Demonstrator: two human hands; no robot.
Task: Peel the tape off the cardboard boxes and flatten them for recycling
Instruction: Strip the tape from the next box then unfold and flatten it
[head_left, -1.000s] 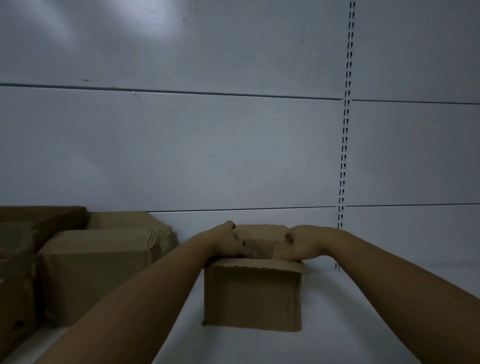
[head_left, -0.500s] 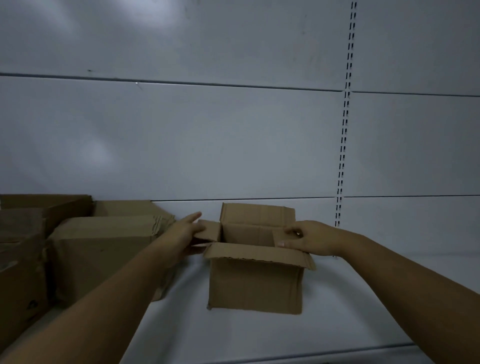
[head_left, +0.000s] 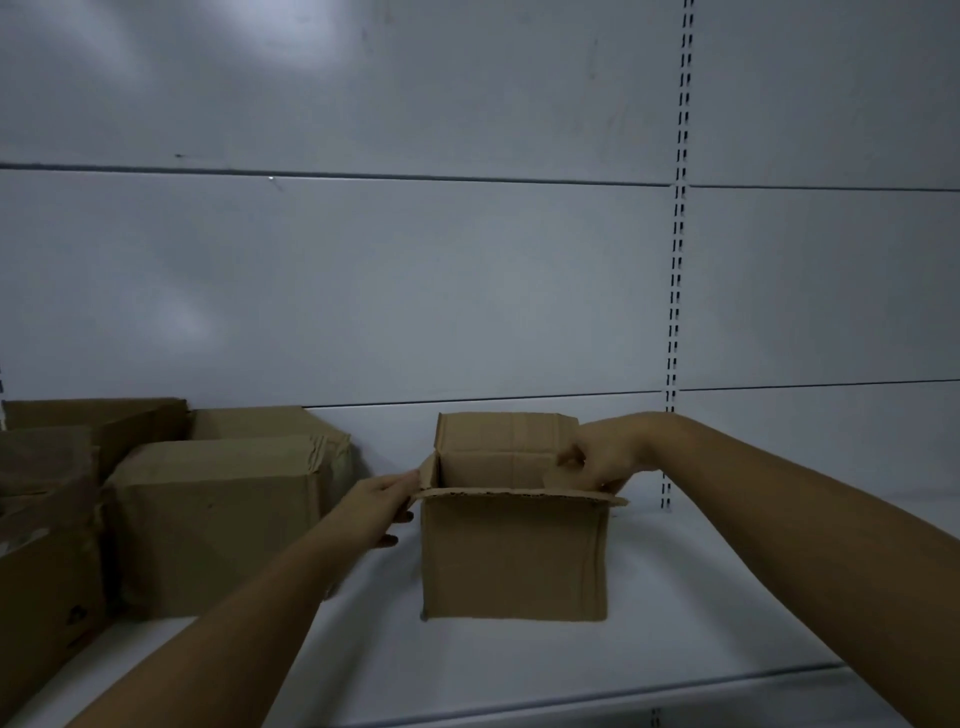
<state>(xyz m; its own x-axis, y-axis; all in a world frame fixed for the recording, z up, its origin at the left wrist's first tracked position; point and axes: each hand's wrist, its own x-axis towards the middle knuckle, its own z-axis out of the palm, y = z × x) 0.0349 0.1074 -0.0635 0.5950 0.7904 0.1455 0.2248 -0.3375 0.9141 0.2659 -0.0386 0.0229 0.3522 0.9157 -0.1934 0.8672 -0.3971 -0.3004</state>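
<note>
Evidently flap-opening step: right hand (head_left: 605, 457) pinched 3 o'clock flap (head_left: 563, 475) of box (head_left: 514, 561); left hand (head_left: 376, 501), fingers straight, touched 9 o'clock flap (head_left: 428, 470). Next likely: flattening.

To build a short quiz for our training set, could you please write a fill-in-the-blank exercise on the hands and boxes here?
1. The top of the small box is ___, not closed.
2. The right hand pinches a flap on the box's ___ side.
3. The left hand rests against the box's ___ side.
4. The other boxes stand to the ___ of the small box.

Missing words: open; right; left; left.
</note>
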